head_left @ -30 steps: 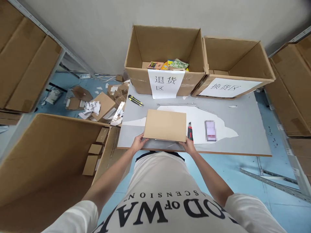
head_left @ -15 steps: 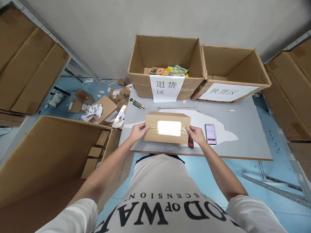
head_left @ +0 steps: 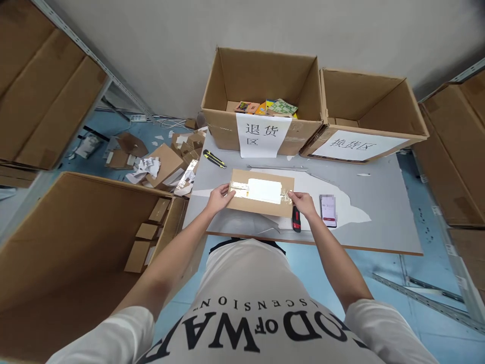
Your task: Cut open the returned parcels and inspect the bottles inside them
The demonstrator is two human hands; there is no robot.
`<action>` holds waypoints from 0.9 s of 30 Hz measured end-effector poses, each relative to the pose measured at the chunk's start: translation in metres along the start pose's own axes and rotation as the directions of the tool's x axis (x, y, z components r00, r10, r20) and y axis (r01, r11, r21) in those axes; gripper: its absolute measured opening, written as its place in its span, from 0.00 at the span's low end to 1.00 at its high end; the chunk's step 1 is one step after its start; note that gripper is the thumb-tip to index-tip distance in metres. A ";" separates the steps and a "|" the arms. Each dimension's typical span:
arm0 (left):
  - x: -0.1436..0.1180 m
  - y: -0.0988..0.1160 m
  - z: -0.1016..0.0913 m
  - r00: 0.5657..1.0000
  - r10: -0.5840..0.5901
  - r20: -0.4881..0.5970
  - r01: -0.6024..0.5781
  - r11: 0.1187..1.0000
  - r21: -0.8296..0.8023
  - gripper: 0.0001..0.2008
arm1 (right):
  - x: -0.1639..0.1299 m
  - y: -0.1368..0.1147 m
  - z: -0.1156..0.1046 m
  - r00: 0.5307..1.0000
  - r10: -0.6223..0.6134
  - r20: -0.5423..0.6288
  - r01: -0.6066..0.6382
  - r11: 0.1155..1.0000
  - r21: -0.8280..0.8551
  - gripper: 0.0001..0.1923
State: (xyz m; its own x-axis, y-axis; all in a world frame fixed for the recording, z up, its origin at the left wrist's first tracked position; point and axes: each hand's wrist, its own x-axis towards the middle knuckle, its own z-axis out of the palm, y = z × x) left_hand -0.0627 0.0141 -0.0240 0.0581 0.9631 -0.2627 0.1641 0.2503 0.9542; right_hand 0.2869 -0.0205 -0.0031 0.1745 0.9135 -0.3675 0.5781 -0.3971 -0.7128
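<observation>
Between my two hands is a small brown cardboard box, with clear tape along it and a white label on the face toward me. My left hand grips its left end, thumb on the taped face. At the right end my right hand holds it the same way; the fingers behind the box are partly hidden. Just below that hand lies a red and black utility knife on the table. A phone with a lit screen rests to the right of it.
Two large open cartons with paper signs, the left one and the right one, stand along the table's back. A yellow and black box cutter lies at the left. Below left is a big carton with small boxes inside. Scrap cardboard covers the floor.
The cardboard box has been tilted in my hands, so its labelled face now shows more squarely and its far side no longer shows. It has risen slightly. Both hands keep their hold.
</observation>
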 end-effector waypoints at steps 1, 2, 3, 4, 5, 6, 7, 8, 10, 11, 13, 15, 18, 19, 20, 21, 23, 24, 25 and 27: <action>0.001 0.000 0.002 1.000 -0.012 -0.025 0.012 1.000 -0.012 0.33 | 0.002 0.000 0.000 1.000 0.012 -0.010 -0.012 1.000 0.008 0.31; 0.002 0.000 0.003 0.999 -0.025 -0.045 0.023 0.999 -0.024 0.32 | 0.004 -0.001 0.000 1.000 0.025 -0.018 -0.025 1.000 0.020 0.31; 0.004 0.001 0.005 0.998 -0.035 -0.059 0.032 0.999 -0.036 0.32 | 0.006 -0.001 0.000 0.999 0.038 -0.026 -0.037 0.999 0.031 0.30; 0.005 0.002 0.006 0.997 -0.042 -0.066 0.039 0.998 -0.046 0.31 | 0.007 -0.002 0.000 0.998 0.049 -0.033 -0.047 0.998 0.038 0.30; 0.006 0.003 0.006 0.997 -0.047 -0.067 0.044 0.998 -0.055 0.31 | 0.008 -0.002 0.000 0.997 0.058 -0.040 -0.057 0.997 0.046 0.30; 0.006 0.004 0.007 0.997 -0.051 -0.065 0.047 0.997 -0.062 0.31 | 0.009 -0.003 0.000 0.997 0.066 -0.044 -0.063 0.997 0.054 0.30; 0.006 0.005 0.007 0.997 -0.052 -0.064 0.048 0.997 -0.065 0.31 | 0.008 -0.004 0.000 0.997 0.069 -0.046 -0.066 0.996 0.062 0.30; 0.007 0.005 0.007 0.997 -0.052 -0.065 0.048 0.997 -0.064 0.31 | 0.007 -0.005 -0.001 0.996 0.070 -0.046 -0.066 0.995 0.071 0.30; 0.006 0.004 0.007 0.996 -0.045 -0.073 0.041 0.998 -0.052 0.31 | 0.005 -0.007 -0.001 0.996 0.071 -0.045 -0.067 0.994 0.091 0.30; 0.006 0.002 0.008 0.996 -0.037 -0.077 0.034 0.998 -0.044 0.30 | 0.004 -0.008 -0.001 0.996 0.074 -0.046 -0.070 0.993 0.099 0.30; 0.007 -0.001 0.009 0.996 -0.015 -0.090 0.013 1.000 -0.028 0.30 | 0.002 -0.010 0.000 0.995 0.085 -0.058 -0.079 0.991 0.113 0.30; 0.007 -0.004 0.010 0.994 0.020 -0.105 -0.021 1.000 -0.008 0.29 | 0.001 -0.010 0.000 0.993 0.093 -0.069 -0.085 0.989 0.120 0.29; 0.005 -0.003 0.010 0.984 0.109 -0.144 -0.095 0.990 0.102 0.26 | -0.001 -0.009 0.000 0.994 0.093 -0.064 -0.084 0.989 0.123 0.28; 0.003 -0.001 0.010 0.977 0.147 -0.156 -0.118 0.977 0.178 0.25 | -0.002 -0.009 0.000 0.994 0.089 -0.058 -0.081 0.989 0.121 0.28; -0.001 0.003 0.010 0.967 0.193 -0.167 -0.143 0.952 0.270 0.24 | -0.003 -0.010 0.000 0.995 0.085 -0.055 -0.078 0.990 0.119 0.29; -0.006 0.007 0.010 0.953 0.249 -0.171 -0.172 0.913 0.370 0.24 | -0.004 -0.010 0.000 0.995 0.081 -0.052 -0.074 0.991 0.115 0.29; -0.020 0.016 0.011 0.914 0.385 -0.127 -0.255 0.790 0.557 0.23 | -0.005 -0.011 0.001 0.996 0.076 -0.051 -0.071 0.992 0.100 0.30; -0.028 0.019 0.013 0.890 0.452 -0.068 -0.313 0.712 0.629 0.22 | -0.006 -0.011 0.002 0.996 0.074 -0.047 -0.069 0.993 0.092 0.31; -0.035 0.021 0.016 0.865 0.502 0.015 -0.377 0.628 0.681 0.21 | -0.006 -0.009 0.003 0.997 0.069 -0.043 -0.065 0.994 0.085 0.32; -0.048 0.022 0.021 0.819 0.540 0.192 -0.488 0.481 0.729 0.19 | -0.008 0.000 0.004 0.997 0.052 -0.063 -0.047 0.996 0.079 0.32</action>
State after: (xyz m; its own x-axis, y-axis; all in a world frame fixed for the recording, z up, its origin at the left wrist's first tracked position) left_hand -0.0414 -0.0288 0.0067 0.3255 0.9054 0.2727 0.7680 -0.4214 0.4823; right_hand 0.2825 -0.0278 -0.0024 0.2539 0.8953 -0.3661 0.5043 -0.4455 -0.7398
